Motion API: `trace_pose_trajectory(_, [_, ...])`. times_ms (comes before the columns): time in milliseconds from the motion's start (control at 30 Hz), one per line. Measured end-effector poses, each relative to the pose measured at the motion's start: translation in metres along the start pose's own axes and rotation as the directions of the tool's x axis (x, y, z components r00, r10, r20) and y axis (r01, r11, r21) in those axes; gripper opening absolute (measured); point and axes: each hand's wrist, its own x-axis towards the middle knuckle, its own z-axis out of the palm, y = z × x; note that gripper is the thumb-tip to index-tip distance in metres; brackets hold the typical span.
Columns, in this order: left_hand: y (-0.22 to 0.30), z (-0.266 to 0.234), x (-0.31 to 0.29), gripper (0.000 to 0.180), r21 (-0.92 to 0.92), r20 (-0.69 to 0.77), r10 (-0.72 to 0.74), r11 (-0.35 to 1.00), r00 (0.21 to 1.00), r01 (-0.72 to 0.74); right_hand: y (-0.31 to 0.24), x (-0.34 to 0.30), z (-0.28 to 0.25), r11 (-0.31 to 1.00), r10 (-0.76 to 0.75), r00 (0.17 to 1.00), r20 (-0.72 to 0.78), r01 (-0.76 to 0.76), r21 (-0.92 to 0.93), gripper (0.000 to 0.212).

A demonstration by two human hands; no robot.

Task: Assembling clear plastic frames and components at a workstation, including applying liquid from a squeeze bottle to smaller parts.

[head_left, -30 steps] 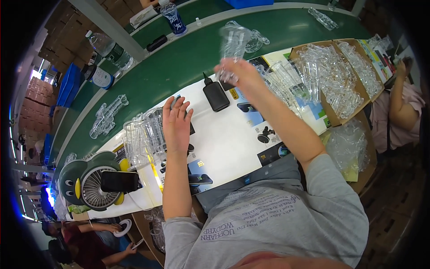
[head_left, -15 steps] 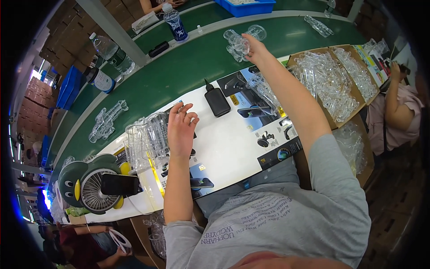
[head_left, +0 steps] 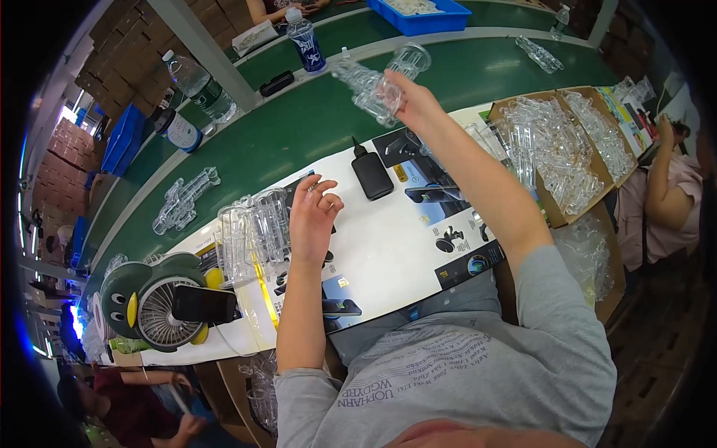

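My right hand point(head_left: 412, 103) is closed around a clear plastic assembly point(head_left: 370, 91) of ribbed tubes with a round cup-like end. It is held over the green surface, and the fingers hide part of it. Over the white sheet point(head_left: 377, 254), my left hand point(head_left: 312, 220) has its fingers loosely bent and apart, with nothing in them. Several clear plastic pieces point(head_left: 258, 228) stand in a row just left of that hand. Between the hands, toward the back, lies a black bottle point(head_left: 372, 176) with a pointed nozzle.
A cardboard box point(head_left: 595, 193) of clear pieces stands at right. One clear assembly point(head_left: 187, 198) lies on the green surface point(head_left: 258, 145) at left, near a penguin-shaped fan point(head_left: 160, 313) with a phone point(head_left: 203, 304) before it. Drink bottles point(head_left: 305, 43) and a blue tray point(head_left: 422, 24) are farther back.
My right hand has come left and a little nearer, bringing the clear assembly along and tilting it. My left hand stays almost in place. The view has shifted slightly.
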Motion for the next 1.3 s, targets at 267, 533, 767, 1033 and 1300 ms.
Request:
trace_pose_trajectory(267, [-0.009, 0.009, 0.008, 0.053, 0.132, -0.108, -0.014, 0.991, 0.994, 0.028, 0.031, -0.115, -0.012, 0.959, 0.045, 0.88, 0.472, 0.095, -0.269, 0.039])
trace_pose_trajectory(533, [-0.019, 0.005, 0.009, 0.056, 0.118, -0.151, -0.083, 0.988, 0.985, 0.101, 0.053, -0.146, -0.016, 0.319, -0.251, 0.683, 0.686, 0.727, -0.608, 0.043])
trace_pose_trajectory(767, [-0.007, 0.002, 0.005, 0.052, -0.209, -0.194, -0.174, 0.969, 0.965, 0.133, 0.052, -0.149, -0.013, -0.111, -0.131, 0.356, 0.925, 0.922, -0.37, 0.042])
trace_pose_trajectory(1033, [0.015, 0.007, 0.004, 0.061, -0.289, -0.194, -0.002, 0.956, 0.981, -0.055, 0.05, -0.158, 0.0, -0.139, -0.239, 0.241, 0.941, 0.95, -0.279, 0.043])
trace_pose_trajectory(1300, [0.04, 0.002, 0.003, 0.054, -0.442, -0.256, 0.135, 0.864, 0.957, -0.24, 0.042, -0.152, -0.008, 0.004, -0.262, 0.254, 0.931, 0.965, -0.262, 0.035])
